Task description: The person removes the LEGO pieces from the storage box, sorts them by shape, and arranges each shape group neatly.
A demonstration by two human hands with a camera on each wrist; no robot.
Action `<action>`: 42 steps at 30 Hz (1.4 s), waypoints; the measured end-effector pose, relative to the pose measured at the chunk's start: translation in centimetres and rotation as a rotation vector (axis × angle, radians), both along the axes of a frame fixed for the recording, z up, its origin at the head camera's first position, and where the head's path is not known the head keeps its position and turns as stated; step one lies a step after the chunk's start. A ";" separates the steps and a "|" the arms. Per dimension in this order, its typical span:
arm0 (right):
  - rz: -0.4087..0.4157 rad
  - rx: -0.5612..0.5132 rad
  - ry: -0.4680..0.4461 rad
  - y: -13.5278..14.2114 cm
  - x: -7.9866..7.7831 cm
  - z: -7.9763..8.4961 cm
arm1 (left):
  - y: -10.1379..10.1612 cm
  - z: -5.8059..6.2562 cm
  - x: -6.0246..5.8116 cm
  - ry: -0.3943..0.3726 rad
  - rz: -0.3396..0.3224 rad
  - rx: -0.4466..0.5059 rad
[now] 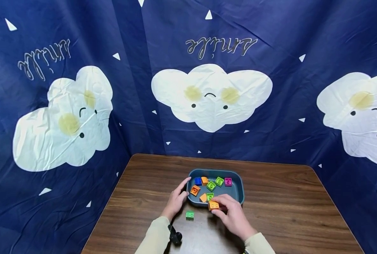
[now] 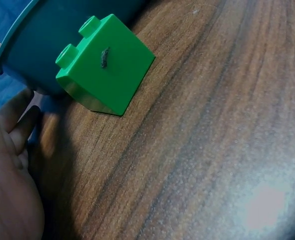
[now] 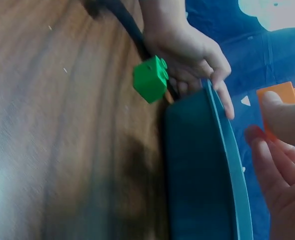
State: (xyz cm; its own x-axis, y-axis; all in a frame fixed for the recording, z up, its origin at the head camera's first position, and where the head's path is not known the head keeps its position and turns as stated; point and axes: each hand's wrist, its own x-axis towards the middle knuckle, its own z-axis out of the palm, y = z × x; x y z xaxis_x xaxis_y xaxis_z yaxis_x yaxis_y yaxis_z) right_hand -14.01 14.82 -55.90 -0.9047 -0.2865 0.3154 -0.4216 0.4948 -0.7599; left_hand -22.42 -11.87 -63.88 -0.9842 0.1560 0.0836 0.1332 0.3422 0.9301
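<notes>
My right hand (image 1: 234,214) pinches an orange toy brick (image 1: 213,205) between thumb and fingers, above the near rim of a dark teal tray (image 1: 239,192). In the right wrist view the orange brick (image 3: 278,95) is held up past the tray's rim. At the tray's left end, my left hand (image 1: 176,200) grips the rim, some fingers over the edge and others curled against the outer wall. A green brick (image 1: 189,215) stands on the table between the hands, studs up; the left wrist view shows this green brick (image 2: 110,67) close, with a dark mark on its side.
Inside the tray lie a blue brick (image 1: 198,181), a magenta brick (image 1: 227,181), and several orange and lime-green pieces. The brown wooden table (image 1: 280,201) extends to both sides. A dark blue curtain (image 1: 131,106) with printed clouds hangs behind it.
</notes>
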 end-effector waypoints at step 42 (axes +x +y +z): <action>-0.045 0.162 -0.061 -4.5 0.1 -7.8 | 0.0 0.2 -0.2 -0.007 -0.001 -0.032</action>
State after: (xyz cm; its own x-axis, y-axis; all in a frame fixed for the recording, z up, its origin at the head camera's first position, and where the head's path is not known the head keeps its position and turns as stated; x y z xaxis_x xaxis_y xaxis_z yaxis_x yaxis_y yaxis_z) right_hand -13.92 10.35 -63.74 -0.9337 -0.2880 0.2128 -0.3521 0.6304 -0.6918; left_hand -22.60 -11.85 -63.65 -0.9846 0.1590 0.0721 0.1273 0.3714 0.9197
